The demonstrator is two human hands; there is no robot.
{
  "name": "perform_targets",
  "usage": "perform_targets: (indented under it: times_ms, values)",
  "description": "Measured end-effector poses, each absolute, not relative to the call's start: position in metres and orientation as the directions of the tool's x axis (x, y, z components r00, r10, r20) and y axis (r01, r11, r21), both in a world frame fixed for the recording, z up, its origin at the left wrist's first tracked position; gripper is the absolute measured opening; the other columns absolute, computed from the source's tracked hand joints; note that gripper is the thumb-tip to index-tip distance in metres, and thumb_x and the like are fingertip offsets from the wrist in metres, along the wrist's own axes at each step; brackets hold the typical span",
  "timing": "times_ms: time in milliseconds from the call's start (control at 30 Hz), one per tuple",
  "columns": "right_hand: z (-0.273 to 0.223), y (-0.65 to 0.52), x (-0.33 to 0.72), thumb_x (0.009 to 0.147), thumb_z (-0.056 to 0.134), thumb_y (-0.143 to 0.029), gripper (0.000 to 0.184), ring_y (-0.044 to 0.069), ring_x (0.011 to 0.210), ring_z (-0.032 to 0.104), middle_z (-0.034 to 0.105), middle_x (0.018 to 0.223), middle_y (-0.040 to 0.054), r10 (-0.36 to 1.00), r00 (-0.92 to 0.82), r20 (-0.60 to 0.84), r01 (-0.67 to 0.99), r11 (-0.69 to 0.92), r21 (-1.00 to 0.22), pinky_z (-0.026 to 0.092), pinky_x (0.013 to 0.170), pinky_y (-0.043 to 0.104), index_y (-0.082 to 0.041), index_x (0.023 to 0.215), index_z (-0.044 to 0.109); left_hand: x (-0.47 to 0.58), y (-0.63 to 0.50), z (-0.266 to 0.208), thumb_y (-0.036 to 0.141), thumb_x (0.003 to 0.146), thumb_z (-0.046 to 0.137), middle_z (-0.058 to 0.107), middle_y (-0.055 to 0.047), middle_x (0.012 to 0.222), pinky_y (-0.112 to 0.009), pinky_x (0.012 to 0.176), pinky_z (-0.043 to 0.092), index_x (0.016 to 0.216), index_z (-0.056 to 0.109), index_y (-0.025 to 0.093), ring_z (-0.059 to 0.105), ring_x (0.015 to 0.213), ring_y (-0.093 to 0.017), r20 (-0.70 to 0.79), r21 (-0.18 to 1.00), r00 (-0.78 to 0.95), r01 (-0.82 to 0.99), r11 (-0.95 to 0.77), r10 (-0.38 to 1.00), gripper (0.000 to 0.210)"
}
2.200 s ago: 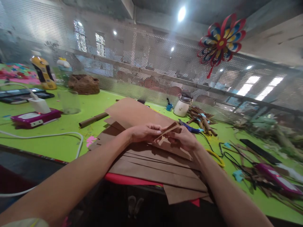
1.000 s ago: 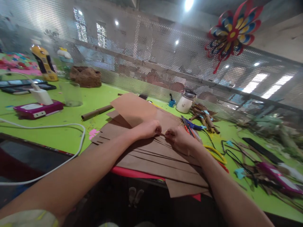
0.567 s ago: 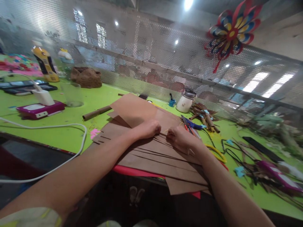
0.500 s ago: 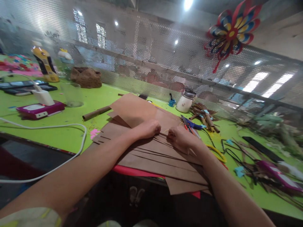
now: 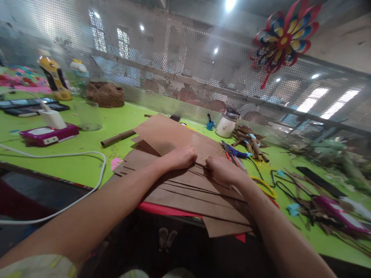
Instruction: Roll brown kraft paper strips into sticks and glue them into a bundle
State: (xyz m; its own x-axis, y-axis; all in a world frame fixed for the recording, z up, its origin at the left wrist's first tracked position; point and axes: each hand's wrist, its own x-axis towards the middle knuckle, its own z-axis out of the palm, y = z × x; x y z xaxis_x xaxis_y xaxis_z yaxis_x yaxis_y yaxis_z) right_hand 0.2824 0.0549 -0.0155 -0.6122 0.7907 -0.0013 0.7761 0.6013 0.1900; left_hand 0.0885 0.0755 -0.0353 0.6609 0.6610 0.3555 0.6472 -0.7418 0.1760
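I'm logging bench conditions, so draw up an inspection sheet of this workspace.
Surface: bright green flat table, partly covered.
Work items: flat brown paper sheets, stacked unevenly and overhanging the table's front edge; thin brown strip over them.
Clutter: clear cylindrical cup and purple-and-white box, left; blue-handled tool, right.
Hands: left hand and right hand close together, both apparently pinching the strip.
Cables: white cable, left; thin black cable, right.
Surroundings: grey perforated metal screen behind; red, blue and yellow flower-shaped ornament, upper right.

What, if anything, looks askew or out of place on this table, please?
The brown sheets look askew: their edges do not line up, and one corner juts past the green table. I see no spill.
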Motion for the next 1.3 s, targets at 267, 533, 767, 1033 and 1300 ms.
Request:
perform_targets:
  times_ms: [267, 533, 767, 1033, 1300]
  values:
    - [-0.011, 0.048, 0.281, 0.079, 0.044, -0.029, 0.02, 0.016, 0.065, 0.055, 0.062, 0.075, 0.0055, 0.78, -0.62, 0.083, 0.776, 0.594, 0.212, 0.024, 0.052, 0.026, -0.017, 0.073, 0.058, 0.091, 0.073, -0.023, 0.024, 0.077, 0.039, 0.06, -0.003, 0.066, -0.022, 0.056, 0.032, 0.07, 0.065, 0.013, 0.047, 0.059, -0.011, 0.286, 0.475, 0.582, 0.604, -0.64, 0.762, 0.029]
    - [-0.002, 0.045, 0.276, 0.077, 0.048, -0.027, 0.012, 0.013, 0.066, 0.051, 0.057, 0.082, 0.0038, 0.729, -0.644, 0.23, 0.764, 0.628, 0.147, 0.026, 0.056, 0.025, -0.018, 0.078, 0.056, 0.088, 0.067, -0.016, 0.043, 0.079, 0.043, 0.044, 0.002, 0.049, -0.021, 0.049, 0.026, 0.055, 0.056, 0.011, 0.035, 0.048, -0.007, 0.136, 0.715, 0.593, 0.496, -0.493, 0.794, 0.042]
    - [-0.002, 0.051, 0.278, 0.074, 0.051, -0.022, 0.008, 0.014, 0.069, 0.051, 0.056, 0.079, 0.0046, 0.691, -0.651, 0.315, 0.73, 0.684, 0.007, 0.032, 0.06, 0.024, -0.016, 0.073, 0.057, 0.088, 0.056, -0.014, 0.048, 0.076, 0.048, 0.058, -0.004, 0.064, -0.023, 0.057, 0.035, 0.066, 0.062, 0.01, 0.046, 0.058, -0.01, 0.081, 0.879, 0.622, 0.324, -0.349, 0.779, 0.042]
    - [-0.005, 0.062, 0.29, 0.072, 0.054, -0.022, 0.013, 0.013, 0.063, 0.052, 0.061, 0.069, 0.0024, 0.783, -0.567, 0.254, 0.677, 0.619, -0.399, 0.037, 0.057, 0.022, -0.015, 0.076, 0.064, 0.084, 0.062, -0.011, 0.054, 0.075, 0.046, 0.061, -0.006, 0.064, -0.023, 0.053, 0.032, 0.069, 0.064, 0.009, 0.044, 0.052, -0.009, 0.007, 0.808, 0.598, 0.469, -0.356, 0.802, 0.049]
    - [0.0, 0.063, 0.294, 0.077, 0.049, -0.042, 0.034, 0.012, 0.059, 0.05, 0.059, 0.064, 0.0003, 0.795, -0.593, 0.128, 0.552, 0.518, -0.653, 0.036, 0.053, 0.021, -0.013, 0.077, 0.065, 0.084, 0.066, -0.016, 0.05, 0.075, 0.048, 0.063, -0.005, 0.066, -0.022, 0.058, 0.033, 0.068, 0.065, 0.01, 0.048, 0.058, -0.011, 0.065, 0.802, 0.586, 0.451, -0.392, 0.808, 0.044]
